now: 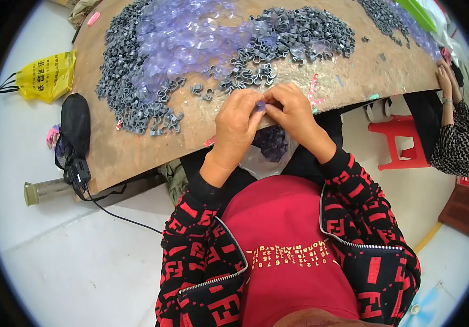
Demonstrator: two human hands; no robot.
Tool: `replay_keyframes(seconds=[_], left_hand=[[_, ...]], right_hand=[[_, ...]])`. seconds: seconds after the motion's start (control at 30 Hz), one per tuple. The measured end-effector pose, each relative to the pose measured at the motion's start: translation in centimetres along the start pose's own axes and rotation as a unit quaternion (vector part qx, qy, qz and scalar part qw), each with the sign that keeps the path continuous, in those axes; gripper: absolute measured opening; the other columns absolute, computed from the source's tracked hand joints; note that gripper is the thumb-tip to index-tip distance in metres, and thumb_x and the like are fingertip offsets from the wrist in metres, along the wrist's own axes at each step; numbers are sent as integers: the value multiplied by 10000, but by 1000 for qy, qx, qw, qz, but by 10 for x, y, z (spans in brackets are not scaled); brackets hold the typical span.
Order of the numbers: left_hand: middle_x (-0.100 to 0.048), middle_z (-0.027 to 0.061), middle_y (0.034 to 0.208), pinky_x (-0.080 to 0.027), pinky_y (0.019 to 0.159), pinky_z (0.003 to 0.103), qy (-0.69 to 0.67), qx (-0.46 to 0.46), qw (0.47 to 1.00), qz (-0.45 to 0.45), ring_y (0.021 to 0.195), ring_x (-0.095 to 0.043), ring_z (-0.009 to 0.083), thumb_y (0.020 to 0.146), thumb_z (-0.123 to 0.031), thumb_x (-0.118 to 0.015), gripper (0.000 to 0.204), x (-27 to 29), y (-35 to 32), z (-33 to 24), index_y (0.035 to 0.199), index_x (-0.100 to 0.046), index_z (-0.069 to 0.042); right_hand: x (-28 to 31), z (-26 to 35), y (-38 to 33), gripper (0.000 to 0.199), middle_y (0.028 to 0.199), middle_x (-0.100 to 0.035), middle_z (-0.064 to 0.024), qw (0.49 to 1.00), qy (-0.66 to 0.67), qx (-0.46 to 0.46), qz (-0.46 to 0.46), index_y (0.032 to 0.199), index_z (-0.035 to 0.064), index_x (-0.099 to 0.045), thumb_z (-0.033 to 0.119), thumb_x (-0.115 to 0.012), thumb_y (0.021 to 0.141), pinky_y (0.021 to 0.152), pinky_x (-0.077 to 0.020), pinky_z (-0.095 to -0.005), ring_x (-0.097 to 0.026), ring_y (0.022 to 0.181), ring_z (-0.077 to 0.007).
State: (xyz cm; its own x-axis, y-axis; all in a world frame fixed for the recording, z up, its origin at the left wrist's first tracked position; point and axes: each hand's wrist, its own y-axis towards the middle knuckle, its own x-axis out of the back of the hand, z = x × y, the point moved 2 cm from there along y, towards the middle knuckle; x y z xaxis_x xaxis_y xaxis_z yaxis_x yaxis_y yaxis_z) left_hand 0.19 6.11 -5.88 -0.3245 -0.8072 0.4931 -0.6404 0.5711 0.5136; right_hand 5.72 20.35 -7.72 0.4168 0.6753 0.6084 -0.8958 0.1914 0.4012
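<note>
Close together over the table's near edge, both hands work at a small purple piece (260,106). My left hand (235,122) pinches it between thumb and fingers. My right hand (293,111) is closed in a pinch right beside it, and what those fingers hold is hidden. Beyond the hands lie many loose grey plastic clips (248,76), curved like small hooks. A heap of clear purple suction-cup-like discs (185,41) spreads between the grey clips. Below the hands, at my lap, a clear plastic bag (253,161) holds dark purple pieces.
The worn brown table (131,155) bears more grey clips (300,32). At its left stand a yellow bag (46,76), a black pouch (75,125) with a cable and a clear bottle (49,192). On the right are a red stool (400,143) and another person's arm (448,98).
</note>
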Motion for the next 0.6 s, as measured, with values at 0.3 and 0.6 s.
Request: replay_keyframes(seconds=[0.3, 0.6], left_hand=[[-613, 106, 993, -498, 726, 319, 6, -38, 999, 14, 845, -616, 250, 736, 121, -562, 294, 2, -6, 6, 973, -626, -40], [-619, 97, 907, -473, 749, 372, 40, -74, 996, -7, 853, -594, 289, 698, 99, -575, 272, -1, -5, 8, 917, -627, -53]], right_hand=[[15, -5, 2, 202, 851, -583, -63, 994, 77, -59, 47, 980, 56, -640, 66, -630, 779, 694, -443, -297, -558, 810, -197], [12, -7, 7, 252, 929, -576, -88, 991, 57, 50, 107, 1033, 43, -614, 25, -625, 782, 699, -454, -308, -576, 811, -230]])
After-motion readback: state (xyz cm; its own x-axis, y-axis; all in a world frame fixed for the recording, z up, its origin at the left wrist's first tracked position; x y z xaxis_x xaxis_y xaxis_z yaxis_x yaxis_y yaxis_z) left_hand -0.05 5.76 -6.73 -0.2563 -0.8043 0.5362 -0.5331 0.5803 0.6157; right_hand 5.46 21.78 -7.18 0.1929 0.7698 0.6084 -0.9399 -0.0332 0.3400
